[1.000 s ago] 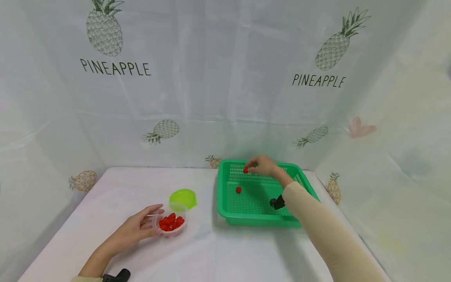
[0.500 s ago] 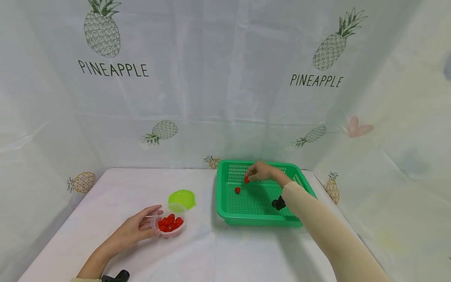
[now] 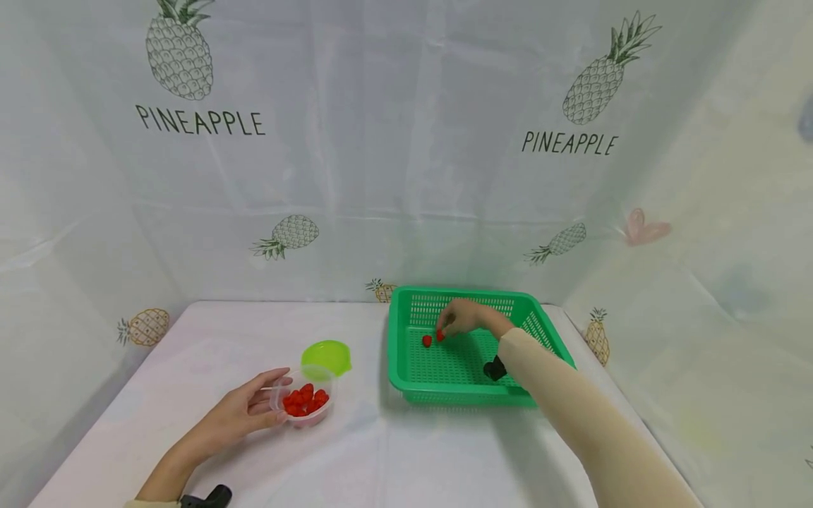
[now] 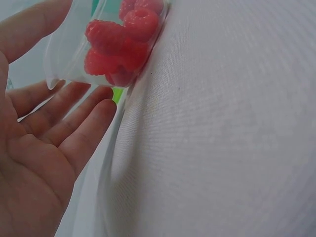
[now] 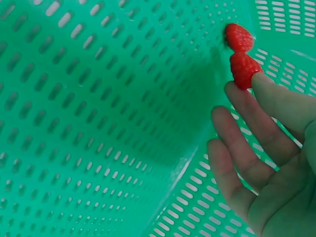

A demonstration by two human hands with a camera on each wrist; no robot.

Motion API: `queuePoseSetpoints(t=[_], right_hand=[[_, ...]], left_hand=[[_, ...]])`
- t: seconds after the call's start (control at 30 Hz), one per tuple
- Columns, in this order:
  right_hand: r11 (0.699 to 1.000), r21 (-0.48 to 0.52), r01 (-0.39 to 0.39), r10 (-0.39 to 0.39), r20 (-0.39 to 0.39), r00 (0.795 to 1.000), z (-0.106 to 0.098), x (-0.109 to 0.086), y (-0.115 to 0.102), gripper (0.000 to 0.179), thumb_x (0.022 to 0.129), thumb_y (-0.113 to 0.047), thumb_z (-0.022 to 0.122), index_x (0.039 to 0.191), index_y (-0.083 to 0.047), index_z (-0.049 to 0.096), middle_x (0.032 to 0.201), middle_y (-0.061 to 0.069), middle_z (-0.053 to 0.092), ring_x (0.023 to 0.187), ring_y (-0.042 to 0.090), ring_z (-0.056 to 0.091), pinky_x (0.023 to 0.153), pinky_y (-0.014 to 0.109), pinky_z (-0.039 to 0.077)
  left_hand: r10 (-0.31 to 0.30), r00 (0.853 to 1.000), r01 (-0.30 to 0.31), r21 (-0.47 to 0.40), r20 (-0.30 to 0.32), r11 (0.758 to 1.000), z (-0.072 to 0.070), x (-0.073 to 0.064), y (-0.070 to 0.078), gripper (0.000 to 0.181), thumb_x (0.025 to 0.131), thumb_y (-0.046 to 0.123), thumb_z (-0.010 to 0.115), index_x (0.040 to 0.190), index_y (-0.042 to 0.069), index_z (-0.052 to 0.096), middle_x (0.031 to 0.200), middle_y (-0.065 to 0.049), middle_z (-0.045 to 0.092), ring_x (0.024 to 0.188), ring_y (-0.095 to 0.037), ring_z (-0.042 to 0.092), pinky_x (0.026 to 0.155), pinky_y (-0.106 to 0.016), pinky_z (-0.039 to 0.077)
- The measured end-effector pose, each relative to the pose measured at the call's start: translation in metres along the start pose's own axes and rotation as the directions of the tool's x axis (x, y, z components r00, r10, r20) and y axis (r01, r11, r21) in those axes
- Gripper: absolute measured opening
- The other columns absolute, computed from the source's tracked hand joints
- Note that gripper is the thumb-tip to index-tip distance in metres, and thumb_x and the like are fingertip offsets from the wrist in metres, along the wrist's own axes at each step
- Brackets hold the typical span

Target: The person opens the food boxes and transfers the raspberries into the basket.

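Note:
My left hand (image 3: 238, 413) holds a clear round plastic tub (image 3: 277, 403) from its left side, thumb nearer me and fingers on the far side. Several red raspberries (image 4: 140, 24) lie inside it. Over at the right, my right hand (image 3: 464, 315) is down in a green slotted basket (image 3: 396, 353). Between thumb and index finger it pinches one raspberry (image 5: 243, 70) by its side, the other fingers loosely bent. A second raspberry (image 3: 427, 341) lies on the basket floor just left of the pinched one, and the two overlap in the right wrist view.
Behind the tub lies a lime-green lid (image 3: 327, 358), partly seen through the tub's rim. A white cloth (image 3: 356, 451) covers the table. A pineapple-print sheet (image 3: 381, 155) hangs at the back and along the sides.
My right hand has lowered the pinched raspberry from near the basket's back wall toward its floor, close to the other raspberry. The left hand and tub have stayed in place.

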State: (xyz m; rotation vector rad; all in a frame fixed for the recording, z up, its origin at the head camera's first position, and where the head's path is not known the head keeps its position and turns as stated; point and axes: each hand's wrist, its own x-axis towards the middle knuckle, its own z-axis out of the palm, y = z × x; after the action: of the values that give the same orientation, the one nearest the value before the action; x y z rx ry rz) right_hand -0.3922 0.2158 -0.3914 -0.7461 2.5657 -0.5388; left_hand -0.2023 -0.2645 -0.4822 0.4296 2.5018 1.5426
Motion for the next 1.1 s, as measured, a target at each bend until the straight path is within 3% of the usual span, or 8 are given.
queuePoseSetpoints(t=[0.1,0.27,0.63,0.87,1.0,1.1], right_hand=[[0.999,-0.04,0.004,-0.004,0.008,1.0,0.003,0.003,-0.001,0.021,0.104,-0.006,0.068,0.123,-0.004,0.076,0.12,0.008,0.074,0.103,0.019,0.071,0.085,0.036,0.062],[0.999,-0.027,-0.018,0.018,0.009,1.0,0.01,0.006,0.005,0.02,0.105,-0.006,0.067,0.123,-0.005,0.076,0.119,0.008,0.074,0.102,0.02,0.072,0.087,0.038,0.063],[0.998,-0.046,-0.03,0.031,0.016,0.999,0.012,0.007,0.005,0.022,0.106,-0.007,0.065,0.126,-0.007,0.076,0.123,0.008,0.074,0.104,0.02,0.072,0.087,0.037,0.063],[0.998,-0.051,-0.032,0.034,0.039,0.999,0.007,0.002,0.002,0.027,0.104,-0.003,0.065,0.129,-0.007,0.075,0.131,0.011,0.072,0.115,0.026,0.071,0.092,0.039,0.062],[0.997,-0.077,-0.011,0.013,0.023,1.0,0.001,-0.003,-0.003,0.028,0.104,-0.004,0.065,0.131,-0.007,0.074,0.132,0.01,0.071,0.12,0.028,0.069,0.095,0.04,0.061],[0.994,-0.102,0.048,-0.049,-0.009,0.999,-0.006,-0.007,-0.01,0.028,0.105,-0.006,0.065,0.132,-0.005,0.073,0.131,0.011,0.072,0.123,0.03,0.067,0.098,0.041,0.06]], left_hand=[[0.006,1.0,-0.006,0.002,-0.004,1.0,-0.001,-0.001,-0.001,0.08,0.095,0.028,0.082,0.162,0.012,0.041,0.156,-0.021,0.053,0.144,-0.046,0.051,0.106,-0.026,0.055],[0.01,1.0,-0.01,-0.001,-0.004,1.0,0.0,0.0,0.0,0.08,0.095,0.028,0.083,0.162,0.012,0.041,0.156,-0.02,0.053,0.143,-0.045,0.052,0.103,-0.019,0.054],[-0.02,1.0,0.02,0.01,-0.007,1.0,0.001,0.0,0.001,0.08,0.095,0.03,0.082,0.162,0.011,0.04,0.156,-0.022,0.053,0.143,-0.046,0.052,0.105,-0.03,0.056],[-0.016,1.0,0.016,0.013,-0.009,1.0,0.001,0.0,0.0,0.081,0.095,0.029,0.083,0.162,0.011,0.04,0.156,-0.022,0.053,0.143,-0.047,0.051,0.105,-0.025,0.055],[-0.017,1.0,0.017,0.017,-0.012,1.0,0.001,0.0,0.0,0.081,0.095,0.029,0.083,0.162,0.012,0.041,0.156,-0.022,0.053,0.143,-0.047,0.051,0.105,-0.029,0.056],[-0.013,1.0,0.013,0.022,-0.014,1.0,0.0,0.001,0.001,0.082,0.094,0.03,0.083,0.162,0.011,0.04,0.156,-0.022,0.053,0.142,-0.047,0.051,0.106,-0.031,0.056]])
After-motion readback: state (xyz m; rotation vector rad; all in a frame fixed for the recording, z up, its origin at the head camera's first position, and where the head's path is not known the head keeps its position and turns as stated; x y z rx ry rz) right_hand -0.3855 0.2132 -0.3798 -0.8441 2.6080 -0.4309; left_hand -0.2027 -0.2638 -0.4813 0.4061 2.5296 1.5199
